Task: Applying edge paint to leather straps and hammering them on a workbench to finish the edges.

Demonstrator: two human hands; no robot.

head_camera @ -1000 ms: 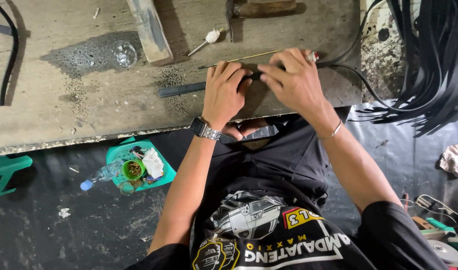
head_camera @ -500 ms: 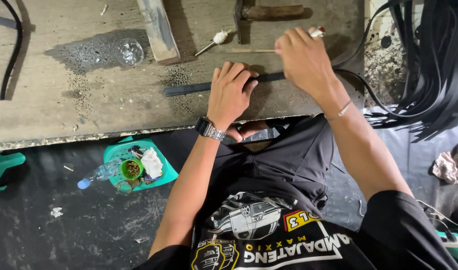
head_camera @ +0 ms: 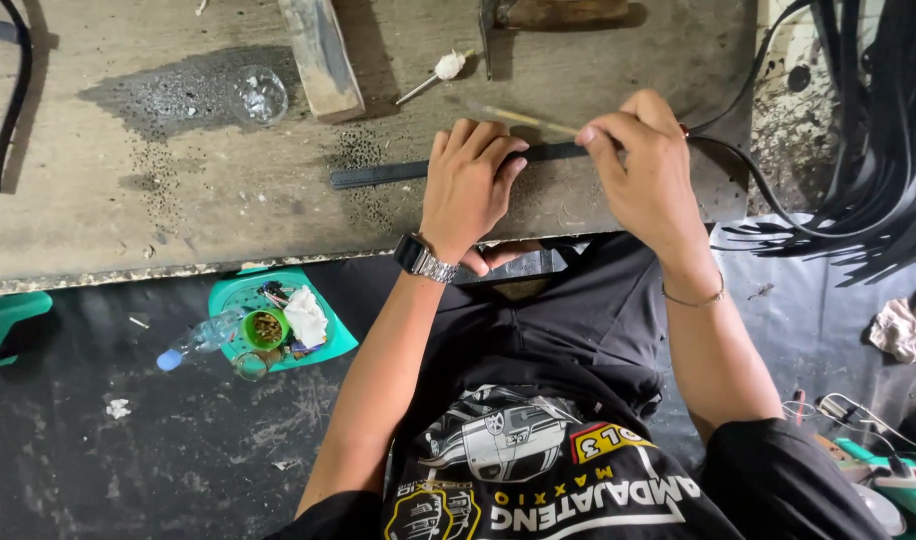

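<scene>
A long black strip (head_camera: 383,174) lies flat across the worn wooden bench (head_camera: 128,210). My left hand (head_camera: 468,185) presses down on it with the fingers spread, a metal watch on the wrist. My right hand (head_camera: 643,165) sits just to the right on the same strip and pinches a thin pale stick (head_camera: 523,118) between thumb and fingers, its tip pointing left over the strip. The part of the strip under both hands is hidden.
On the bench: a wooden block (head_camera: 323,60), a small glass (head_camera: 261,95) on a wet patch, a white-tipped swab (head_camera: 438,72), a hammer-like tool (head_camera: 548,15). Black strips (head_camera: 878,150) hang at right. A green stool (head_camera: 278,320) holds small items below the bench edge.
My right hand rose toward the far side of the bench with the thin stick, then came back down onto the strip beside my left hand. My left hand stayed pressed on the strip.
</scene>
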